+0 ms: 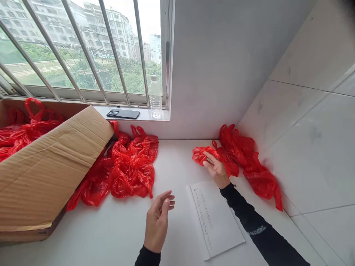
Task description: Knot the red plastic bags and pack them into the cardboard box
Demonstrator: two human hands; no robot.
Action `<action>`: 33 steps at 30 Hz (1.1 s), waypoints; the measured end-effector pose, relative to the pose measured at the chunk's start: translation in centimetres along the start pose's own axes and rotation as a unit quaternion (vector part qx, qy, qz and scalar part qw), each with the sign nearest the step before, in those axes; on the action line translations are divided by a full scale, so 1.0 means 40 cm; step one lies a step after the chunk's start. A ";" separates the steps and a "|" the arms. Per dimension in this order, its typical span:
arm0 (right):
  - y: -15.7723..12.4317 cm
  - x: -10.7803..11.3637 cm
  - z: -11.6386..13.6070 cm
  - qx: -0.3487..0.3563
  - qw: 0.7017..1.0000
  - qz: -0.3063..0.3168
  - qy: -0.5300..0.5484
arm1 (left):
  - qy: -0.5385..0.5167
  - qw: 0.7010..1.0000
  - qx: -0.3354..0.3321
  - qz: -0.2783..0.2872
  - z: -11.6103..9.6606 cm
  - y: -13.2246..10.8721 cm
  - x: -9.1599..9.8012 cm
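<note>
My right hand (pixel 219 173) grips a crumpled red plastic bag (pixel 199 155) near the wall, with the thumb and fingers pressed on it. Just behind that bag, more red plastic bags (pixel 240 147) lie heaped against the tiled wall, one of them (pixel 262 177) stretching toward me. Above the white table (pixel 108 232) my left hand (pixel 158 221) is held with loosely bent fingers and nothing in it. A heap of knotted red bags (pixel 131 166) lies further off, ahead and to its left. Below my right wrist rests a white booklet (pixel 222 225) with small printed columns.
A cardboard box (pixel 52 162) stands tilted at the left, full of red bags (pixel 30 127). On the windowsill are a phone (pixel 123 114) and a clear plastic bottle (pixel 155 98). Metal bars (pixel 83 48) cross the window. Walls bound the table at the back and right.
</note>
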State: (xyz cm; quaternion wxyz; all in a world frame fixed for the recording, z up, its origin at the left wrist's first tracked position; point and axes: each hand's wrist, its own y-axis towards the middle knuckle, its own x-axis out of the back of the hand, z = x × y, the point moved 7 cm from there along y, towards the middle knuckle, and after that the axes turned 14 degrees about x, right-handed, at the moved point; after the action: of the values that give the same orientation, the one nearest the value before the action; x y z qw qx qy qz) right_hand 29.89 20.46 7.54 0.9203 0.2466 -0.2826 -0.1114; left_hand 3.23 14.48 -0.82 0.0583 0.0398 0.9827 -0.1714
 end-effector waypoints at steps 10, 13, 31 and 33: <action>-0.313 -0.031 0.081 -0.174 0.957 0.005 0.233 | -0.367 0.916 0.143 0.082 0.065 -0.026 -0.072; -0.335 -0.010 0.029 -0.190 0.960 -0.053 0.199 | -0.327 0.934 0.133 0.060 0.070 -0.041 -0.050; -0.304 -0.142 0.145 -0.209 0.916 0.106 0.326 | -0.159 0.979 0.103 0.080 0.072 -0.083 -0.075; -0.302 -0.132 0.147 -0.202 0.930 0.087 0.294 | -0.149 0.985 0.089 0.018 0.075 -0.090 -0.060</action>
State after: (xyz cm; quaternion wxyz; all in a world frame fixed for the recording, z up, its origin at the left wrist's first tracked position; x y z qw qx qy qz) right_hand 21.42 9.68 3.08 0.9986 0.0518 0.0087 -0.0083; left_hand 5.56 9.93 -2.11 0.2038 0.0368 0.9428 -0.2614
